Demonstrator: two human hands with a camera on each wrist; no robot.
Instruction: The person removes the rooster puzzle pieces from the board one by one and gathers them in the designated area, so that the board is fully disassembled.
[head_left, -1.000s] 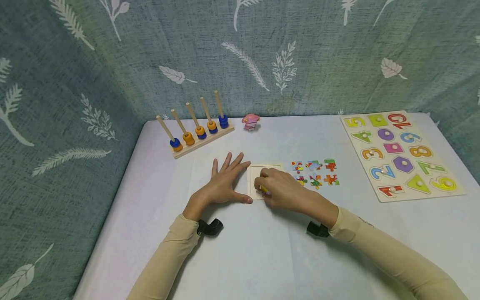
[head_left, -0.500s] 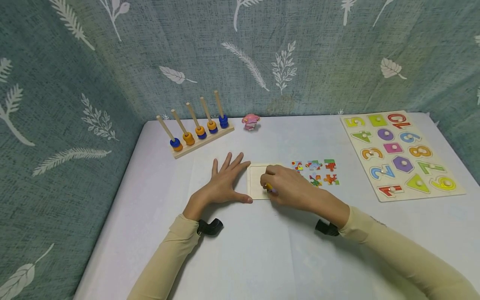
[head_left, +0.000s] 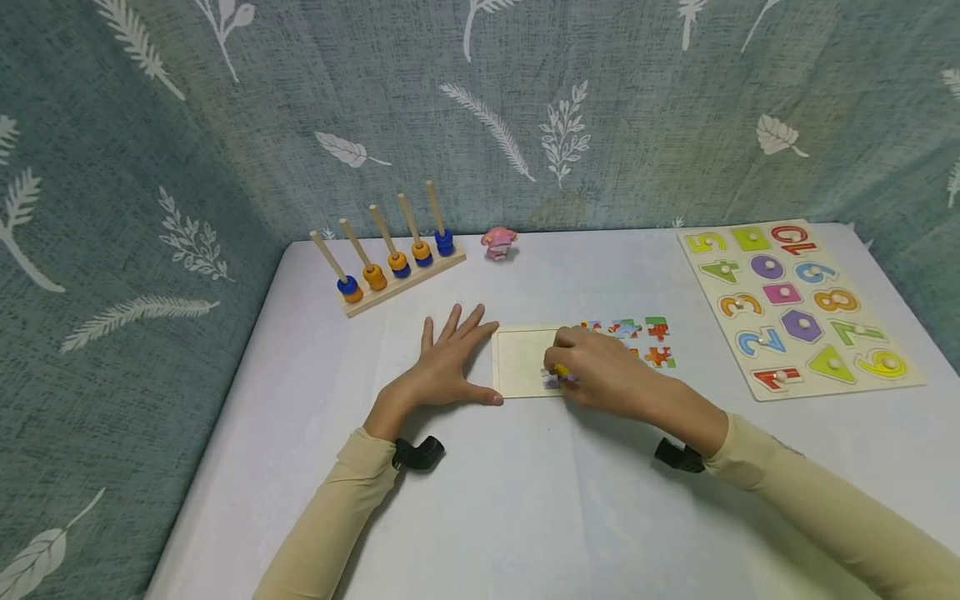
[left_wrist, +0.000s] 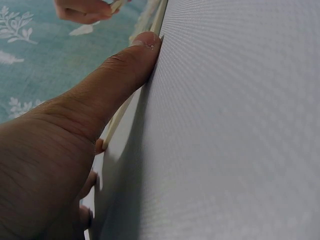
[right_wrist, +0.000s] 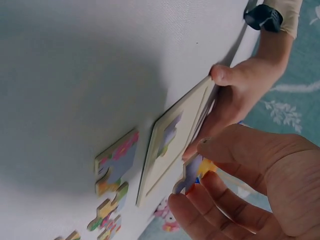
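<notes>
My left hand (head_left: 450, 367) lies on the table with fingers spread, its thumb and a fingertip touching the left edge of a pale wooden puzzle tray (head_left: 519, 367). The thumb (left_wrist: 122, 70) presses that edge in the left wrist view. Between thumb and fingers, my right hand (head_left: 611, 375) pinches a purple and yellow jigsaw piece (right_wrist: 191, 172), held tilted just above the tray. Another purplish jigsaw piece (right_wrist: 170, 134) lies inside the tray by its near right corner. Right of the tray, several loose jigsaw pieces (head_left: 658, 357) lie in two rows, partly covered by my right hand.
At the back left stands a peg abacus (head_left: 405, 282) with blue and orange rings. Beside it is a small pink figurine (head_left: 498, 242). A wooden number and shape board (head_left: 798, 325) lies at the right. Patterned green cloth (head_left: 480, 125) rises behind the white table.
My right hand has moved right across the tray with the pinched piece, uncovering the tray's left and middle and the piece inside it. My left hand stays where it was.
</notes>
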